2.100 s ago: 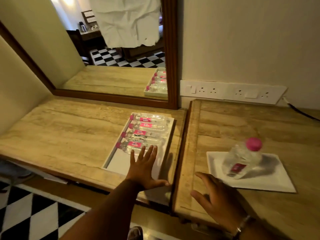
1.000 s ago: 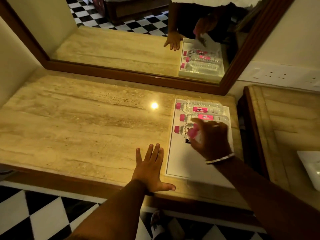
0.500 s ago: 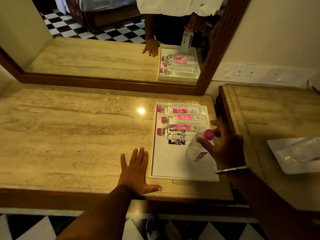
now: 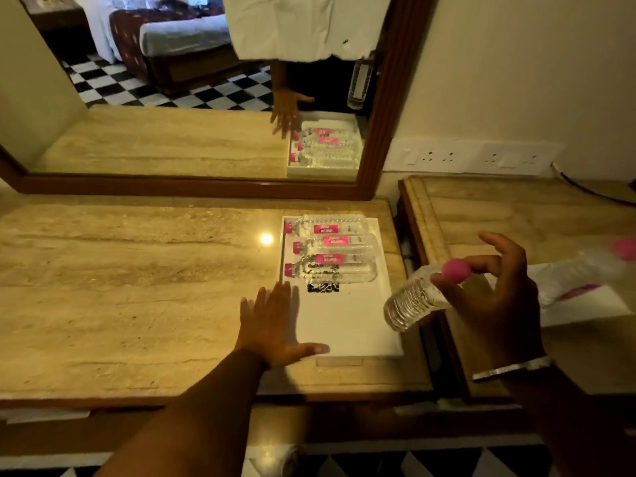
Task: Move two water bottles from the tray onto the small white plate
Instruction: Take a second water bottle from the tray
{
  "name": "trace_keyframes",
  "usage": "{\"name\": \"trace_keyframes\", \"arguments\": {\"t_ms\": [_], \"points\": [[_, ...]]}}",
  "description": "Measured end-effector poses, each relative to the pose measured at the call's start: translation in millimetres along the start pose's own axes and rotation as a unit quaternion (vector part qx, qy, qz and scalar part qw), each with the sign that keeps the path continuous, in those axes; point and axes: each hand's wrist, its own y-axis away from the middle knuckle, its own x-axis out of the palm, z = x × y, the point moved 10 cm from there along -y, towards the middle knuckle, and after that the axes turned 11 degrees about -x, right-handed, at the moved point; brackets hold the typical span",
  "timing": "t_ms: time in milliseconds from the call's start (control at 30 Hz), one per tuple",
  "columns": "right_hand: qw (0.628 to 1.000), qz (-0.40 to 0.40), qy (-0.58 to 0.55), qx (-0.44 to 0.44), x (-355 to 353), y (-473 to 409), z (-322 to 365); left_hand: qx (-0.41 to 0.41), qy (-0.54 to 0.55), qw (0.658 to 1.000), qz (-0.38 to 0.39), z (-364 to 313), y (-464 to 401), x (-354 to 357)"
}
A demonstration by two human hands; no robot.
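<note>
My right hand (image 4: 495,297) grips a clear water bottle (image 4: 414,301) by its pink-capped neck, tilted, in the air above the gap between the two tables. The white tray (image 4: 344,321) lies on the left table with three pink-capped bottles (image 4: 334,249) lying side by side at its far end. My left hand (image 4: 272,321) rests flat, fingers spread, on the tray's left edge. On the right table the small white plate (image 4: 585,308) carries one blurred bottle (image 4: 599,266) with a pink cap.
A wood-framed mirror (image 4: 375,132) stands against the wall behind the left table and reflects the tray and my arm. A white socket strip (image 4: 475,156) runs along the wall. A dark gap (image 4: 430,339) separates the two stone-topped tables. Checkered floor lies below.
My right hand picked a bottle out of the tray and has carried it rightward past the tray's edge toward the plate. My left hand stays pressed at the tray's left side.
</note>
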Motion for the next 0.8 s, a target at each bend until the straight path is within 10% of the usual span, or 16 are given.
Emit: {"name": "trace_keyframes", "arguments": {"t_ms": [267,800], "points": [[0.997,-0.058,-0.042,0.035,-119,30,-51,0.137,0.028,0.989,-0.049,-189,1,-12],[0.990,-0.020,-0.132,-0.043,-261,14,-253,-0.030,0.039,0.996,-0.076,-387,25,54]]}}
